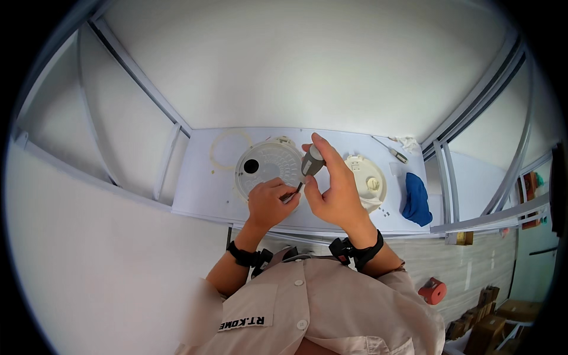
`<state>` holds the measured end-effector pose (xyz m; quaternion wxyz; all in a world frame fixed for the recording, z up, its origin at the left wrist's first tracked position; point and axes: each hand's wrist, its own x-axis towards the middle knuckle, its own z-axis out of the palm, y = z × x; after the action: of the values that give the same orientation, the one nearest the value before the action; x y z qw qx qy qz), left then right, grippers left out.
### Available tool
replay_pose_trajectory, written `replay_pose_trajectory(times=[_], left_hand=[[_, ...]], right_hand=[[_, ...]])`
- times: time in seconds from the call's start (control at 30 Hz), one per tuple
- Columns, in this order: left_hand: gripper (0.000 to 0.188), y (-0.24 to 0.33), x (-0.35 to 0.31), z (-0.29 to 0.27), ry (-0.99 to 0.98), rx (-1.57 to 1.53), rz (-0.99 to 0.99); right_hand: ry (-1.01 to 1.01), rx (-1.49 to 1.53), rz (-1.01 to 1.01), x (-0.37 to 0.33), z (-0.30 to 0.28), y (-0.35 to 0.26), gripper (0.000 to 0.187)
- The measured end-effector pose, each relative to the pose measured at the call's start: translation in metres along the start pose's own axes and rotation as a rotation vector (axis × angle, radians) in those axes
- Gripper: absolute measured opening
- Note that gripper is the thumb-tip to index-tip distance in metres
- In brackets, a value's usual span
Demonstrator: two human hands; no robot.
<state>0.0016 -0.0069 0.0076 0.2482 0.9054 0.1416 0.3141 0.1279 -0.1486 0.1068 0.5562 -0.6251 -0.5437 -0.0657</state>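
Left hand [269,201] and right hand [337,198]: bare, no gloves. Behind each hand, at the wrist: one black strap, left [241,254] and right [371,248]. Each strap carries a compact black unit, left [264,258] and right [340,249], on its inner side. Beyond the straps: beige shirt [349,296], pale round buttons [302,325]. Breast pocket [253,300], left-hand side: black lettering [244,323].

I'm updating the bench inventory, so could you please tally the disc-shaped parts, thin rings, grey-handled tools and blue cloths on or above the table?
Disc-shaped parts: 2
Thin ring: 1
Grey-handled tools: 2 (one in the right hand, one lying down)
Blue cloth: 1
Total: 6
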Motion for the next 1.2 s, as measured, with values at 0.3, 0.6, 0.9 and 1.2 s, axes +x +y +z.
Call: replay_pose_trajectory(times=[0.3, 0.6, 0.9, 1.2], left_hand=[[0.009, -0.001, -0.002, -0.001, 0.006, -0.017, -0.023], [0.006, -0.003, -0.002, 0.0, 0.028, -0.027, -0.01], [0.005, -0.007, -0.004, 0.003, 0.063, -0.022, 0.051], [0.01, -0.005, -0.004, 0.003, 0.095, -0.049, 0.04]], right_hand=[[-0.049, -0.029, 0.059, -0.003, 0.002, 0.007, 0.084], [-0.023, 0.055, 0.071, -0.001, 0.01, -0.001, 0.085], [-0.034, 0.107, 0.159, -0.006, 0.012, 0.005, 0.091], [-0.036, 0.183, 0.128, -0.008, 0.009, 0.002, 0.092]])
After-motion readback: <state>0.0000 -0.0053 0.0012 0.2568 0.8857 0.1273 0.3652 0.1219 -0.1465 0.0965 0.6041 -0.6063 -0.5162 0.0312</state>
